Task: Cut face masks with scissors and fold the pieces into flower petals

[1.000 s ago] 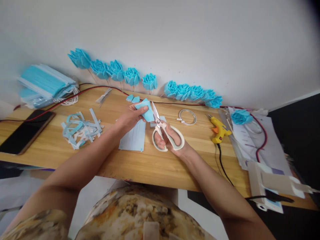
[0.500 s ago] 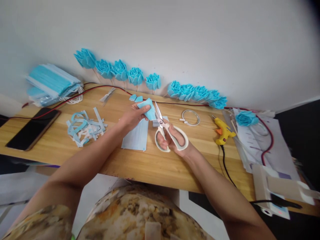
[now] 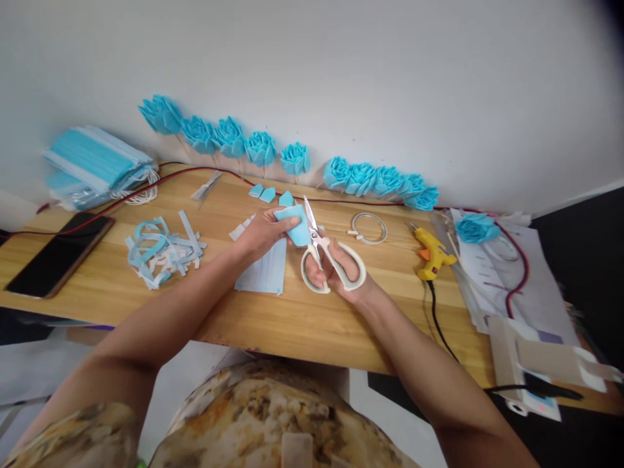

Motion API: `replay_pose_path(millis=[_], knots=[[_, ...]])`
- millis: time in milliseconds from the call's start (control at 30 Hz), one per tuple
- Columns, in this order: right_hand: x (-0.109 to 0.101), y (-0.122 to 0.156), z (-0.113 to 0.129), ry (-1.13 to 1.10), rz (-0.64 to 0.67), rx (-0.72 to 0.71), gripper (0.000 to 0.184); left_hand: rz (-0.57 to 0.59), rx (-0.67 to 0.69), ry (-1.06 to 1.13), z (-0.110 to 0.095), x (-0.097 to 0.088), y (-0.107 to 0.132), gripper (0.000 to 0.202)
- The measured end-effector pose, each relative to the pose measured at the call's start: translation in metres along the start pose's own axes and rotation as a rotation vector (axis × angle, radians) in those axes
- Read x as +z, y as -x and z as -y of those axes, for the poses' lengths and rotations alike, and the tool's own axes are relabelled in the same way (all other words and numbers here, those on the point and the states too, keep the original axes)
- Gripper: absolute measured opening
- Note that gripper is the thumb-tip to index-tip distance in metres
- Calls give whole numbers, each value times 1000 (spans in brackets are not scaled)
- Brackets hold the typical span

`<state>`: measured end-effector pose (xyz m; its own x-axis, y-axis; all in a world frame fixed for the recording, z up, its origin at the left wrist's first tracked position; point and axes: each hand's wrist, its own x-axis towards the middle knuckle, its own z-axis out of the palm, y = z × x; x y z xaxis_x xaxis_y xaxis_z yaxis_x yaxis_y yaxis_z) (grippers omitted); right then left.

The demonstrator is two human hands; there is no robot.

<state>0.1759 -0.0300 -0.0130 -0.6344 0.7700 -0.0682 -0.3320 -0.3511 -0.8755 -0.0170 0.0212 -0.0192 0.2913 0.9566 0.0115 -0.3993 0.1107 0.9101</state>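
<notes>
My left hand (image 3: 266,233) pinches a small piece of blue mask fabric (image 3: 294,224) between thumb and fingers. My right hand (image 3: 336,270) has its fingers through the loops of white-handled scissors (image 3: 314,240). Their blades point away from me and lie along the right edge of the fabric piece. Beneath my left hand a pale blue mask sheet (image 3: 263,273) lies flat on the wooden table (image 3: 312,325). Just beyond the hands are several small cut blue pieces (image 3: 268,194), some with pointed ends.
Blue fabric flowers (image 3: 295,158) on sticks lean along the wall. On the left are stacked masks (image 3: 100,159), a phone (image 3: 61,253) and a heap of cut strips (image 3: 163,250). To the right lie a tape ring (image 3: 369,227), a yellow glue gun (image 3: 431,253) and papers (image 3: 526,273).
Another cut blue piece shows on the table beyond the scissors. The fabric in my left hand has turned and sits slightly lower against the blades, which look closer together.
</notes>
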Motion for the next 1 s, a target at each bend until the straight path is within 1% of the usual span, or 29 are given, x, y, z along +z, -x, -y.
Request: replay_pose_path(millis=[100, 300, 500, 667, 767, 867, 1000], knots=[[1, 0, 1, -2, 4, -8, 65, 18, -5, -11, 2, 2, 1, 41], [2, -1, -1, -66, -16, -28, 64, -25, -20, 22, 0, 2, 1, 41], [4, 0, -1, -84, -67, -37, 67, 5, -14, 23, 1, 0, 0, 39], [7, 1, 1, -91, -72, -47, 64, 25, 1, 8, 1, -1, -1, 38], [8, 1, 0, -94, -85, -49, 66, 37, -3, 5, 0, -1, -1, 40], [8, 0, -2, -103, -101, -46, 68, 32, -5, -3, 0, -2, -1, 41], [7, 1, -4, -95, -85, -70, 63, 16, 2, -6, 0, -2, -1, 42]])
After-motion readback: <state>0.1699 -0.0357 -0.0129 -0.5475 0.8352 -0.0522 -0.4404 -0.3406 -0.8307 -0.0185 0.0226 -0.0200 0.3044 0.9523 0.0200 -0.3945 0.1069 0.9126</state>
